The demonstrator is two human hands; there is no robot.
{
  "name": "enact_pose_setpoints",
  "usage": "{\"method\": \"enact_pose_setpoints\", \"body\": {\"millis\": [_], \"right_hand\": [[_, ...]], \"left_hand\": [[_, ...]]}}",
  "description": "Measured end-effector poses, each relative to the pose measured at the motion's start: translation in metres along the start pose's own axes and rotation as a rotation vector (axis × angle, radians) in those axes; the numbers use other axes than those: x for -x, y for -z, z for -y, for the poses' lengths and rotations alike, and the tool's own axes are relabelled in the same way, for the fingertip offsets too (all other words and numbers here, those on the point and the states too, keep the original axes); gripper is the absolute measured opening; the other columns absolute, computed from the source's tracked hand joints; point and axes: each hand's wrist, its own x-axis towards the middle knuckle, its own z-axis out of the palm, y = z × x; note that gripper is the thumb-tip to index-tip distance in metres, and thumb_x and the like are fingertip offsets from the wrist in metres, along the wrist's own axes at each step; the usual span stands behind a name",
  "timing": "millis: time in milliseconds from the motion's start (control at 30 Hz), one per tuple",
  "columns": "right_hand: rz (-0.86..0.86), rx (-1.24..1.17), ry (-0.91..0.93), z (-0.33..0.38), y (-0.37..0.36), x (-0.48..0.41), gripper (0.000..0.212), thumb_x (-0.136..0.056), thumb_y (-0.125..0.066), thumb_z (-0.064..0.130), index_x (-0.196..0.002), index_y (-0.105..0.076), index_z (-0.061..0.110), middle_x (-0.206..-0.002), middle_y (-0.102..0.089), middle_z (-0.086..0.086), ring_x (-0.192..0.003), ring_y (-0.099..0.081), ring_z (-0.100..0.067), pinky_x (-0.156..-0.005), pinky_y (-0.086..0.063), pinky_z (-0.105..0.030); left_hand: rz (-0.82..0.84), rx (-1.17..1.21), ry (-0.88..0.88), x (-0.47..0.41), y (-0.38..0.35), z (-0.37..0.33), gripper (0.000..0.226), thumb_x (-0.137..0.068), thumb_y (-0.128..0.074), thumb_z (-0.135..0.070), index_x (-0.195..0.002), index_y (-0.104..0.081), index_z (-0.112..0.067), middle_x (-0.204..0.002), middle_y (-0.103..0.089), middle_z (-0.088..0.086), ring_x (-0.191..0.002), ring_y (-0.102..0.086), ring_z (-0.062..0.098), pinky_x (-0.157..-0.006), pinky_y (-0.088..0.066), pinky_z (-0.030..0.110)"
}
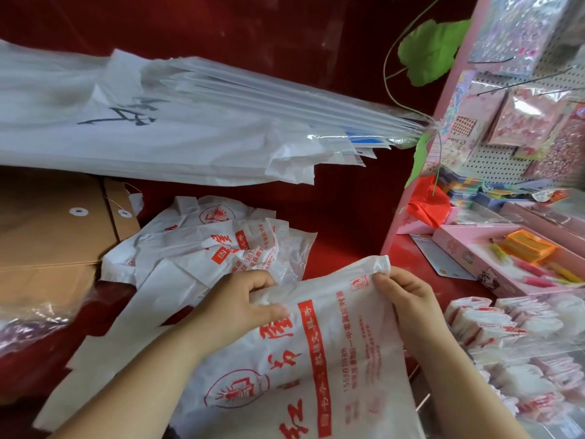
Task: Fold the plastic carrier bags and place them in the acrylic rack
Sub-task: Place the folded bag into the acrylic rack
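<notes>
A white plastic carrier bag (332, 359) with red print lies spread in front of me, low in the middle of the view. My left hand (240, 302) pinches its upper left edge. My right hand (408, 299) grips its top right corner, which is bunched between fingers and thumb. Beyond my hands, a loose pile of more printed bags (215, 245) rests on the red surface. At the lower right stands the clear acrylic rack (522, 356), which holds several folded bags (493, 324) in rows.
A large stack of white sheets and clear sleeves (177, 128) overhangs the back. Brown string-tie envelopes (53, 229) lie at left. A pink pegboard display (512, 122) with sticker packs and a pink tray of stationery (506, 258) stand at right.
</notes>
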Motion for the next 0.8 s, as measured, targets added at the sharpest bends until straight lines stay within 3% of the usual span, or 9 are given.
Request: {"method": "enact_pose_setpoints", "body": {"millis": [100,167,233,333,400,500,567,667,800], "right_hand": [[0.067,-0.072,-0.018,0.001,0.004,0.000,0.037,-0.084,-0.053,0.000,-0.061,-0.072,0.021,-0.063,-0.068,-0.002,-0.055,-0.063,-0.011,-0.051,-0.053,-0.023],[0.166,-0.072,-0.008,0.004,0.001,0.002,0.022,-0.076,-0.062,0.005,-0.063,-0.073,0.020,-0.065,-0.069,-0.004,-0.058,-0.065,-0.014,-0.053,-0.053,-0.023],[0.204,-0.027,0.006,0.006,-0.003,0.004,0.008,-0.068,-0.071,0.011,-0.064,-0.073,0.018,-0.065,-0.069,-0.004,-0.058,-0.065,-0.015,-0.054,-0.052,-0.025],[0.108,-0.061,-0.003,0.002,-0.002,0.002,0.014,-0.070,-0.065,0.010,-0.058,-0.071,0.016,-0.061,-0.066,-0.004,-0.054,-0.062,-0.015,-0.052,-0.051,-0.025],[0.077,-0.090,-0.028,0.000,0.001,0.001,0.018,-0.071,-0.063,0.008,-0.057,-0.070,0.017,-0.060,-0.065,-0.003,-0.054,-0.062,-0.014,-0.052,-0.051,-0.024],[0.096,-0.069,-0.059,0.000,0.003,0.003,0.008,-0.063,-0.068,0.013,-0.057,-0.069,0.017,-0.061,-0.065,-0.004,-0.055,-0.062,-0.015,-0.053,-0.052,-0.025],[0.111,-0.068,-0.068,-0.001,0.003,0.004,0.012,-0.067,-0.061,0.015,-0.057,-0.068,0.015,-0.061,-0.064,-0.006,-0.055,-0.062,-0.017,-0.053,-0.053,-0.027],[0.098,-0.059,-0.076,-0.001,0.001,0.004,0.013,-0.077,-0.057,0.008,-0.065,-0.063,0.007,-0.062,-0.063,-0.008,-0.055,-0.061,-0.019,-0.055,-0.052,-0.030],[0.074,-0.030,-0.081,-0.003,-0.002,0.005,0.033,-0.085,-0.053,0.003,-0.056,-0.064,0.014,-0.060,-0.062,-0.007,-0.054,-0.059,-0.018,-0.055,-0.050,-0.029]], "left_hand": [[-0.041,-0.110,-0.064,0.006,0.005,-0.003,0.027,-0.075,-0.073,-0.018,-0.067,-0.048,-0.026,-0.071,-0.055,-0.028,-0.063,-0.049,-0.006,-0.058,-0.039,0.010],[-0.108,-0.300,-0.175,0.009,0.003,-0.001,0.040,-0.075,-0.074,-0.025,-0.063,-0.036,-0.032,-0.074,-0.050,-0.034,-0.065,-0.046,-0.007,-0.055,-0.037,0.009],[-0.136,-0.472,-0.297,0.013,0.001,0.000,0.039,-0.068,-0.069,-0.045,-0.062,-0.032,-0.039,-0.080,-0.050,-0.031,-0.066,-0.047,-0.006,-0.047,-0.036,0.009],[-0.042,-0.319,-0.297,0.020,0.000,0.003,0.033,-0.058,-0.049,-0.079,-0.063,-0.047,-0.047,-0.096,-0.053,-0.024,-0.079,-0.053,0.000,-0.060,-0.040,0.008],[-0.022,-0.173,-0.161,0.024,-0.001,0.000,0.060,-0.060,-0.039,-0.086,-0.057,-0.060,-0.030,-0.086,-0.060,-0.026,-0.080,-0.057,-0.003,-0.064,-0.040,0.008],[-0.040,-0.237,0.033,0.026,-0.002,0.005,0.056,-0.064,-0.043,-0.073,-0.044,-0.048,-0.021,-0.052,-0.056,-0.007,-0.052,-0.053,0.006,-0.057,-0.041,0.021],[-0.022,-0.282,0.110,0.028,-0.005,0.004,0.045,-0.065,-0.060,-0.062,-0.048,-0.048,-0.023,-0.046,-0.050,-0.010,-0.045,-0.046,0.003,-0.051,-0.035,0.018],[0.016,-0.306,0.153,0.033,-0.009,-0.001,0.031,-0.064,-0.072,-0.053,-0.069,-0.052,-0.031,-0.057,-0.053,-0.014,-0.052,-0.047,-0.002,-0.052,-0.033,0.011],[0.063,-0.485,0.072,0.036,-0.014,-0.005,0.024,-0.076,-0.066,-0.047,-0.094,-0.055,-0.036,-0.072,-0.049,-0.024,-0.066,-0.049,-0.005,-0.059,-0.037,0.008]]}}
